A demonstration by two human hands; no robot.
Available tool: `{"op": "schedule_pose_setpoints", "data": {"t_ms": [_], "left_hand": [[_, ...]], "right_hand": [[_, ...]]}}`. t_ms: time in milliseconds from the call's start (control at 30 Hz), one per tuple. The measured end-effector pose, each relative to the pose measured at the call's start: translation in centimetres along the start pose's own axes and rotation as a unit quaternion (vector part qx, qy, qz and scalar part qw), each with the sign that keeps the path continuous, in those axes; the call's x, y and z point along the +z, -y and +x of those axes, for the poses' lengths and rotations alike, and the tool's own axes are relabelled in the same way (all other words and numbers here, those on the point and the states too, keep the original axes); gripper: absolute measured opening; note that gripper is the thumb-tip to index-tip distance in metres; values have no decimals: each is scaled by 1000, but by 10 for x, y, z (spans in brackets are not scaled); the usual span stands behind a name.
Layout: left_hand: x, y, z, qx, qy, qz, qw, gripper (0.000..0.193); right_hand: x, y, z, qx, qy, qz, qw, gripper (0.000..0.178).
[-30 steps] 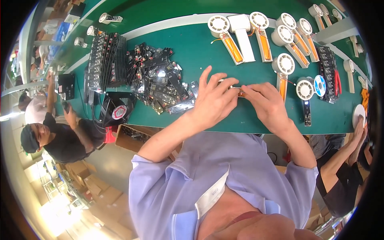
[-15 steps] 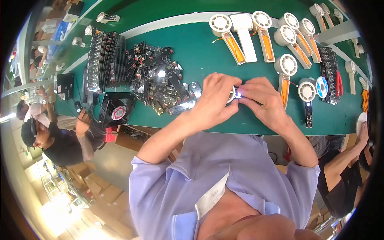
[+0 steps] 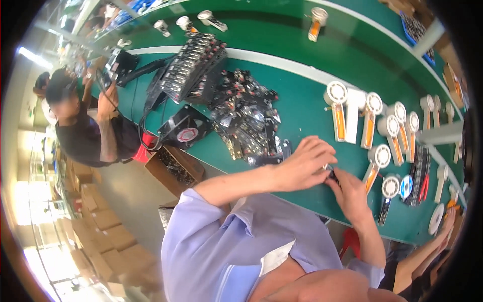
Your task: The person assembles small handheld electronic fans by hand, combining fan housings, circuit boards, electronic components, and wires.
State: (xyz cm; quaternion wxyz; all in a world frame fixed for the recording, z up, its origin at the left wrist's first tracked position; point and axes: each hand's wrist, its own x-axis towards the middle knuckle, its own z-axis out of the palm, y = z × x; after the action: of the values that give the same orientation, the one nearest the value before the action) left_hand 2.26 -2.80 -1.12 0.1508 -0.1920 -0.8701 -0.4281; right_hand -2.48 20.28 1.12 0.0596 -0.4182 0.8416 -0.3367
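Note:
My left hand (image 3: 308,162) and my right hand (image 3: 351,194) meet over the front of the green bench, both closed on one small handheld fan (image 3: 329,171). Only a dark piece and a whitish bit of it show between my fingertips; the fingers hide the rest. Left of my left hand lies a loose heap of black circuit boards (image 3: 246,121). To the right of my right hand is a white fan head (image 3: 390,187) with a dark board as its handle. Other white fans with orange handle insides, such as one fan (image 3: 372,108), lie farther back.
Stacked boards (image 3: 193,65) stand at the back left, beside a black square blower fan (image 3: 187,132) and cables. At the right lie a blue-and-white spool (image 3: 406,186), red-handled pliers (image 3: 424,186) and a row of boards (image 3: 418,163). A co-worker (image 3: 95,131) sits at left.
The view has turned, so the bench slants and its things sit lower and farther right. My hands remain together; the white round part and bright spot between them are now mostly hidden.

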Motion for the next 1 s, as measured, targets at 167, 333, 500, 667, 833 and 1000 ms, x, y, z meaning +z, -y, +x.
{"op": "schedule_pose_setpoints", "data": {"t_ms": [167, 333, 500, 667, 833, 1000], "left_hand": [[-71, 1, -6, 61, -259, 66, 962, 36], [-86, 38, -29, -95, -208, 207, 951, 34], [-70, 50, -45, -174, -115, 285, 936, 35], [-73, 49, -48, -187, -86, 270, 941, 31], [-79, 46, -46, -187, -92, 245, 947, 33], [-102, 45, -34, -146, -165, 229, 948, 36]], "right_hand": [[-35, 33, 61, -35, -26, -43, 998, 32], [23, 45, 274, -21, -30, 34, 999, 25], [123, 16, 437, 33, -62, -30, 997, 31], [186, 2, 500, 98, -82, -33, 991, 36], [154, -19, 496, -15, -202, -145, 968, 54], [81, -97, 467, 201, -244, -303, 899, 62]]}}
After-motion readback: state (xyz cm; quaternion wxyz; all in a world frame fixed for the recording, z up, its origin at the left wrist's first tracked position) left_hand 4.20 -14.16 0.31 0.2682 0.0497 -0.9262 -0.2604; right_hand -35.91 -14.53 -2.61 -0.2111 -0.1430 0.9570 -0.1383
